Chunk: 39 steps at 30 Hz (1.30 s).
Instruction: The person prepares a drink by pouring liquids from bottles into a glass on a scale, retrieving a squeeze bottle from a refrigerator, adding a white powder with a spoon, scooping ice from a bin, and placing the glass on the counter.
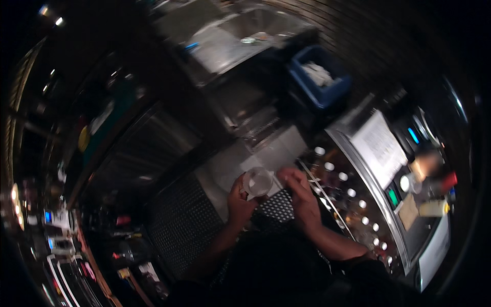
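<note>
My left hand (pixel 242 199) grips a clear drinking glass (pixel 258 182) in front of my body, its round mouth facing up toward me. Close to the glass on the right is my right hand (pixel 301 193), fingers curled inward. A pale patch (pixel 277 188), perhaps a cloth or floor tile, shows between the glass and the right fingers. Blur hides whether the right fingers hold anything. Below both hands lies a perforated black floor mat (pixel 184 218).
A blue bin (pixel 321 78) with crumpled white material stands ahead, right of a steel sink counter (pixel 226 48). To the right runs a metal-edged counter (pixel 368 184) bearing a printed sheet (pixel 379 149) and a pale yellow bottle (pixel 431 208). A bar counter (pixel 90 253) lines the left.
</note>
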Each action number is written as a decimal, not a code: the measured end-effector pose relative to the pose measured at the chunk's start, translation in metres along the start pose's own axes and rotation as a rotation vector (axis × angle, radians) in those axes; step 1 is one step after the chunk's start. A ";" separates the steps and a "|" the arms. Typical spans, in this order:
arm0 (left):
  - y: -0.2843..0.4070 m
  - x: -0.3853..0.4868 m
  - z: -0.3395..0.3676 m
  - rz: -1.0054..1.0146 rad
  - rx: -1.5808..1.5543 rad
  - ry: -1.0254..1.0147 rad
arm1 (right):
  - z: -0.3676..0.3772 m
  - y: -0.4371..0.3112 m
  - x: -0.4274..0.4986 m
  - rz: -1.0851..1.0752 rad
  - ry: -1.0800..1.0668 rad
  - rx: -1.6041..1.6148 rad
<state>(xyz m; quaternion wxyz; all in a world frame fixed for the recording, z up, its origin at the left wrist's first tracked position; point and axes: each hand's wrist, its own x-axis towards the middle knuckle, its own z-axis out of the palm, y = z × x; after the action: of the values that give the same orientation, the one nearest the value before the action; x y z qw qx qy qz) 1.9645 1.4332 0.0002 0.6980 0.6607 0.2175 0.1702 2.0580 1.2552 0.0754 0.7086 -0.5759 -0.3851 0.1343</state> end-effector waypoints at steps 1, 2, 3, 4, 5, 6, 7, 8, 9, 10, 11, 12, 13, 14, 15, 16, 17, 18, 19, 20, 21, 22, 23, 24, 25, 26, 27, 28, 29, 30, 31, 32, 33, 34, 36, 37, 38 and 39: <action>0.000 -0.007 -0.031 -0.035 -0.045 0.061 | 0.027 -0.011 0.017 -0.051 -0.100 0.130; -0.001 -0.014 -0.061 -0.068 -0.091 0.121 | 0.053 -0.033 0.023 0.163 -0.237 0.140; -0.003 -0.024 -0.089 -0.099 -0.142 0.175 | 0.074 -0.053 0.034 0.129 -0.398 0.173; -0.006 -0.034 -0.117 0.064 -0.253 0.110 | 0.094 -0.075 0.046 0.098 -0.558 0.210; -0.009 -0.043 -0.145 0.061 -0.231 0.146 | 0.113 -0.085 0.065 -0.121 -0.723 0.249; -0.014 -0.052 -0.177 0.074 -0.231 0.168 | 0.131 -0.095 0.084 -0.154 -0.879 0.308; -0.018 -0.063 -0.206 0.091 -0.218 0.190 | 0.154 -0.100 0.101 -0.178 -1.017 0.397; -0.025 -0.073 -0.226 0.000 -0.009 0.309 | 0.175 -0.103 0.116 -0.206 -1.153 0.489; -0.030 -0.082 -0.246 -0.005 0.062 0.382 | 0.197 -0.105 0.130 -0.235 -1.287 0.583; -0.036 -0.091 -0.260 0.027 -0.168 0.449 | 0.217 -0.110 0.139 -0.262 -1.301 0.653; -0.040 -0.101 -0.274 0.081 -0.401 0.512 | 0.236 -0.113 0.147 -0.289 -1.317 0.723; -0.045 -0.107 -0.284 0.081 -0.378 0.585 | 0.252 -0.117 0.152 -0.310 -1.214 0.761; -0.050 -0.112 -0.294 0.094 -0.363 0.657 | 0.268 -0.118 0.158 -0.324 -1.108 0.795; -0.053 -0.117 -0.306 0.086 -0.352 0.720 | 0.284 -0.114 0.167 -0.312 -1.152 0.805; -0.057 -0.124 -0.314 0.043 -0.272 0.789 | 0.295 -0.109 0.177 -0.296 -1.199 0.808; -0.062 -0.131 -0.321 -0.023 -0.206 0.851 | 0.306 -0.103 0.187 -0.272 -1.249 0.804; -0.067 -0.136 -0.327 -0.064 -0.138 0.910 | 0.318 -0.094 0.194 -0.313 -1.226 0.796; -0.073 -0.140 -0.334 -0.043 0.046 0.936 | 0.332 -0.084 0.197 -0.349 -1.199 0.789; -0.079 -0.143 -0.342 -0.075 0.107 0.985 | 0.345 -0.070 0.201 -0.392 -1.173 0.782; -0.084 -0.146 -0.350 -0.105 0.173 1.032 | 0.356 -0.053 0.209 -0.152 -1.146 0.809; -0.090 -0.147 -0.359 -0.148 0.222 1.067 | 0.366 -0.033 0.216 0.085 -1.110 0.824; -0.093 -0.150 -0.368 -0.108 0.515 1.063 | 0.377 -0.008 0.225 0.315 -1.060 0.827; -0.098 -0.149 -0.378 -0.190 0.439 1.075 | 0.389 0.024 0.234 0.538 -1.026 0.838; -0.100 -0.149 -0.386 -0.274 0.363 1.082 | 0.421 0.083 0.251 0.450 -0.998 0.766; -0.102 -0.149 -0.395 -0.356 0.291 1.091 | 0.452 0.141 0.268 0.305 -0.904 0.588; -0.104 -0.145 -0.405 -0.452 0.320 1.126 | 0.482 0.200 0.284 0.286 -0.746 0.391; -0.109 -0.138 -0.413 -0.358 0.161 1.180 | 0.516 0.259 0.294 0.506 -0.505 0.395; -0.113 -0.132 -0.418 -0.340 -0.028 1.243 | 0.541 0.316 0.307 0.614 -0.389 0.253; -0.117 -0.126 -0.424 -0.323 -0.215 1.282 | 0.565 0.366 0.312 0.477 -0.300 0.248; -0.121 -0.123 -0.434 -0.349 -0.118 1.256 | 0.585 0.409 0.315 0.469 -0.171 0.188; -0.126 -0.117 -0.446 -0.378 -0.069 1.225 | 0.600 0.444 0.320 0.258 -0.189 0.109; -0.133 -0.112 -0.457 -0.388 0.021 1.176 | 0.614 0.470 0.324 0.128 -0.186 0.000; -0.140 -0.104 -0.467 -0.402 0.148 1.117 | 0.626 0.488 0.327 0.053 -0.152 -0.061; -0.148 -0.097 -0.475 -0.419 0.002 1.124 | 0.634 0.499 0.327 0.000 -0.157 -0.128; -0.165 -0.079 -0.497 -0.464 -0.204 1.110 | 0.638 0.505 0.329 0.027 -0.112 -0.171; -0.172 -0.070 -0.503 -0.451 -0.226 1.085 | 0.636 0.502 0.325 0.023 -0.097 -0.090; -0.178 -0.060 -0.508 -0.447 -0.242 1.056 | 0.631 0.497 0.319 0.050 -0.106 -0.012; -0.184 -0.050 -0.516 -0.420 -0.250 1.010 | 0.625 0.493 0.316 0.062 -0.092 0.086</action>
<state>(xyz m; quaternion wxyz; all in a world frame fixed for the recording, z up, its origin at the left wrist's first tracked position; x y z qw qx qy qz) 1.6400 1.8319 -0.1961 0.5991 0.3518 0.6299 0.3473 1.9561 2.0487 -0.2288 0.7098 -0.5498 -0.3930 0.1987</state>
